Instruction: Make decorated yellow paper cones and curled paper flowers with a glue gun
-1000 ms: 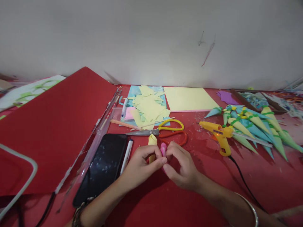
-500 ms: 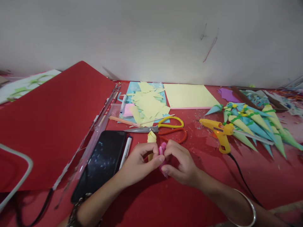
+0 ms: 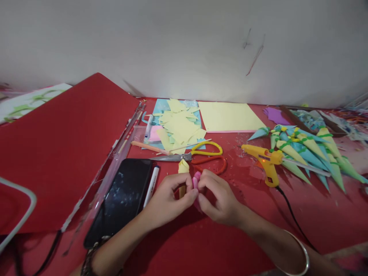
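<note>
Between my two hands is a small pink rolled paper piece (image 3: pixel 196 179), pinched by the fingertips of both. My left hand (image 3: pixel 171 195) grips it from the left, thumb against its near side. From the right, my right hand (image 3: pixel 220 197) closes thumb and fingers on it, covering part of it. Just behind my left fingers stands or lies a yellow rolled paper piece (image 3: pixel 183 166), partly hidden by that hand. Scissors (image 3: pixel 186 156) with one yellow and one red handle lie just beyond my hands.
A black phone (image 3: pixel 123 197) and a white marker (image 3: pixel 151 186) lie left. Paper scraps (image 3: pixel 181 126) and a yellow sheet (image 3: pixel 231 117) sit at the back. Right are a yellow glue gun (image 3: pixel 263 156) with its cord and a pile of paper cones (image 3: pixel 307 151). A red board (image 3: pixel 71 153) is far left.
My right thumb has shifted slightly up and in along the pink paper piece, hiding more of its lower end. Both hands keep their hold; the rest stays in place.
</note>
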Available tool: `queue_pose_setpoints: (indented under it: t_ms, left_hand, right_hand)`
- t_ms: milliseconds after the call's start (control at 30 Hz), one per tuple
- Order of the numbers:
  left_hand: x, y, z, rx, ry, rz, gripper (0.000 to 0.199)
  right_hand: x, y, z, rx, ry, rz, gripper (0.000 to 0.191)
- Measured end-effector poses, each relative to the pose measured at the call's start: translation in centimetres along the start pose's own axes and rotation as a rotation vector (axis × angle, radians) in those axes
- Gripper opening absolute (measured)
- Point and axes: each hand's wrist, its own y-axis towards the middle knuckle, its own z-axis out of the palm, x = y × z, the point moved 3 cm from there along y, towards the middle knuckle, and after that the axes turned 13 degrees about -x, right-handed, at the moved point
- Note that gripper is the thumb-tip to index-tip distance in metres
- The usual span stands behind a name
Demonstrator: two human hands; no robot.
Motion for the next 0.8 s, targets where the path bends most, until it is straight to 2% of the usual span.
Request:
queue_pose_setpoints:
  t_ms: [100,233,400,533,667,800]
  left_hand:
    - [0.20,0.03,0.07,-0.019,0.057,0.015,0.024]
    - [0.50,0.19,0.11,-0.021,0.071,-0.007,0.024]
    - [0.54,0.27,0.35,0.010,0.031,-0.060,0.024]
    - [0.77,0.05,0.65,0.028,0.147,-0.045,0.027]
    - [0.85,-0.27,0.64,0.062,0.274,0.041,0.027]
    - [0.84,-0.46,0.30,0.068,0.475,0.116,0.026]
  right_hand:
    - [0.11,-0.23,0.13,-0.015,-0.133,-0.093,0.009]
    - [0.23,-0.62,0.45,-0.024,-0.285,-0.200,0.019]
    - [0.04,-0.47,0.41,-0.099,-0.212,-0.112,0.021]
    - [-0.02,-0.22,0.22,-0.124,-0.226,-0.091,0.022]
    - [0.22,-0.21,0.08,-0.108,-0.321,-0.183,0.026]
    - [0.70,-0.21,0.03,-0.071,-0.436,-0.350,0.028]
